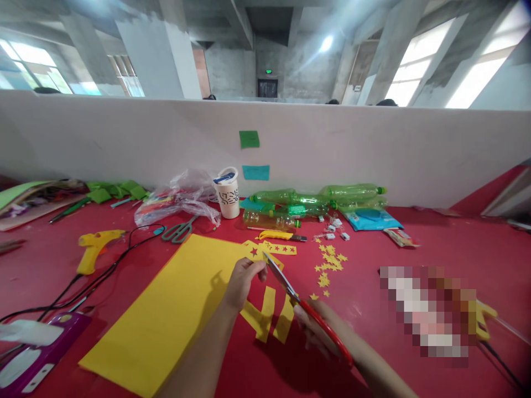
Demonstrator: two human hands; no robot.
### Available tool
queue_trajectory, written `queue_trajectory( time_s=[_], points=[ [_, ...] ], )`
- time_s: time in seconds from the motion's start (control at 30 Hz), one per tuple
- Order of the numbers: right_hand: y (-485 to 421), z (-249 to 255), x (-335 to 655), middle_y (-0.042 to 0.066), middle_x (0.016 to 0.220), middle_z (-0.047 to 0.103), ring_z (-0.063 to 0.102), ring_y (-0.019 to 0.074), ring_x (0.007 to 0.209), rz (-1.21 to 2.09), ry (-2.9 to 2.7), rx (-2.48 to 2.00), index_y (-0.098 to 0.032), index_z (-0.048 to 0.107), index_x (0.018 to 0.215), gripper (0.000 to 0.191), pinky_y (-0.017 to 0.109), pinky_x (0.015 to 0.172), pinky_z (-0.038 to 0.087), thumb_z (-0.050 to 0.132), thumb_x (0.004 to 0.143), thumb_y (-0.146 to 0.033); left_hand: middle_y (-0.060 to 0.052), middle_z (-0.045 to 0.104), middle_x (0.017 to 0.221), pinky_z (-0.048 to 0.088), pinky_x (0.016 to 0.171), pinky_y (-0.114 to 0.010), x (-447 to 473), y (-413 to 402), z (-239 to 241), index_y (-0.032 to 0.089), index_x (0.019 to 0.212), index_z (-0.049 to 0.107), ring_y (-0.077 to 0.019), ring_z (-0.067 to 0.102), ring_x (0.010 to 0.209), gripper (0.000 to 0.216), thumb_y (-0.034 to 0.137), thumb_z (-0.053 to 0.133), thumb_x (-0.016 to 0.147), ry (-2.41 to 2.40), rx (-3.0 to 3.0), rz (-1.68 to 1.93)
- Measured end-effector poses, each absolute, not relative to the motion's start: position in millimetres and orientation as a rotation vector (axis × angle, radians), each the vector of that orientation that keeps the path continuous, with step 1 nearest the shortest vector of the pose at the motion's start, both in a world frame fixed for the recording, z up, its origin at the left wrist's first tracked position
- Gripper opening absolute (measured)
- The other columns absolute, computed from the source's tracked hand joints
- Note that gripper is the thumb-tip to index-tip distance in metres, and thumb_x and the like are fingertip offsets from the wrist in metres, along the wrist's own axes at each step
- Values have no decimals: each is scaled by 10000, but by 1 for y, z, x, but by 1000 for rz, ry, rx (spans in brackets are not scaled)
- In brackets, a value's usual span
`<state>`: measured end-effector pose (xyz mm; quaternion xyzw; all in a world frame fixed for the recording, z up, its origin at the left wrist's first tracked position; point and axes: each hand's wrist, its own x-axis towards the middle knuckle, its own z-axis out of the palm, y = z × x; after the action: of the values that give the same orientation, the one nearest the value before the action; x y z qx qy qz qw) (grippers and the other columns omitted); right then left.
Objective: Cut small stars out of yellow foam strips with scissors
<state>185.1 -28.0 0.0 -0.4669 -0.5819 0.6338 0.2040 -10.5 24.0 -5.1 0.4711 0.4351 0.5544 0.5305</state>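
Note:
My right hand (319, 326) grips red-handled scissors (321, 320), the blades pointing up and left. Close to the blade tips is my left hand (243, 282), with thumb and finger pinched together; whatever they pinch is too small to make out. Beneath and beside the hands lie several yellow paper strips (269, 309). Beyond the fingertips is a yellow strip with star-shaped holes (282, 249). Small yellow paper stars (329, 260) are scattered to the right. A large yellow sheet (166, 309) lies to the left, partly under my left forearm.
A yellow glue gun (97, 246) with black cable and a purple power strip (50, 354) are at left. Along the back stand a paper cup (228, 196), green plastic bottles (290, 198), grey scissors (179, 231) and a yellow utility knife (280, 236). Another glue gun (483, 320) lies right.

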Motion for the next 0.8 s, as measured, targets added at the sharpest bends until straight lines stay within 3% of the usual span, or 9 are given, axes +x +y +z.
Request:
queue_trajectory(
  time_s=[0.8],
  points=[
    [-22,8,190,-75,443,328,365,60,358,1690,-1680,-1362,-185,374,602,403,152,333,270,489,756,-539,2,535,559,389,591,-242,-13,27,-2,145,604,526,-106,483,558,175,236,513,753,966,1038,1431]
  ],
)
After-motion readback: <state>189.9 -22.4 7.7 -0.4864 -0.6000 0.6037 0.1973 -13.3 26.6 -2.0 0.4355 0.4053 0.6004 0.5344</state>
